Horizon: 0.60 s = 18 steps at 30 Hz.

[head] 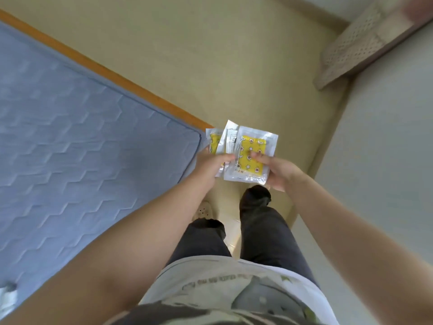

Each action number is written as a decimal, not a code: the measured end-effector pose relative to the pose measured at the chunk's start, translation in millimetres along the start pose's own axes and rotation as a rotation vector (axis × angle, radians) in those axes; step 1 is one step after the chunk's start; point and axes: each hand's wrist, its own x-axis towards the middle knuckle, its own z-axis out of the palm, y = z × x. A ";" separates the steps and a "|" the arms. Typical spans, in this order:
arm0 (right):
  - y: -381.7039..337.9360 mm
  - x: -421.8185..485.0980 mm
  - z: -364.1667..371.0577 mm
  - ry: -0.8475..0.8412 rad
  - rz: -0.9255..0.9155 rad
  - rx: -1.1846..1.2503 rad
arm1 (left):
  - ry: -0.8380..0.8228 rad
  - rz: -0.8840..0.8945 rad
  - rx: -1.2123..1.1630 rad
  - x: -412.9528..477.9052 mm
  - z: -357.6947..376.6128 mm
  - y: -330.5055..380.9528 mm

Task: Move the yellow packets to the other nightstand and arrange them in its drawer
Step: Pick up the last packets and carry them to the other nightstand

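Packets (251, 158) fanned between both hands (212, 166), thumbs on top.

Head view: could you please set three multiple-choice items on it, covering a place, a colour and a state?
1. The mattress fills: A the view's left; B its right; C its top right corner.
2. The packets' print is: A red; B yellow; C green.
3. The packets are gripped by: A left hand and right hand; B one hand only; C neither.
Key: 1 A, its blue quilting covers the left side; 2 B, yellow shows through clear wrap; 3 A, each hand pinches them.
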 end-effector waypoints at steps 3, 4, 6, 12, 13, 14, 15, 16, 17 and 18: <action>-59.6 18.5 -23.4 -0.047 -0.036 0.007 | -0.058 0.000 0.010 31.2 44.3 40.8; -82.2 27.2 -30.9 -0.063 -0.052 -0.007 | -0.084 -0.005 0.026 41.4 59.3 56.3; -131.6 46.7 -45.4 -0.093 -0.069 -0.046 | -0.094 0.016 0.041 68.7 88.3 84.7; -280.6 100.8 -65.5 -0.071 -0.089 -0.190 | -0.060 0.057 -0.007 131.4 167.0 173.8; -301.1 109.6 -65.3 -0.076 -0.089 -0.196 | -0.050 0.046 -0.026 140.1 175.1 186.5; -319.3 117.0 -62.9 -0.087 -0.085 -0.196 | -0.023 0.035 -0.049 147.7 182.0 199.2; -335.9 122.9 -58.1 -0.097 -0.076 -0.203 | 0.006 0.030 -0.069 154.9 186.8 212.2; -350.3 129.9 -52.0 -0.101 -0.066 -0.216 | 0.039 0.026 -0.088 161.0 189.1 224.8; -363.9 137.9 -44.2 -0.097 -0.055 -0.231 | 0.064 0.023 -0.095 167.2 188.9 236.7; -376.2 146.7 -34.0 -0.093 -0.046 -0.254 | 0.083 0.021 -0.105 173.6 186.9 248.8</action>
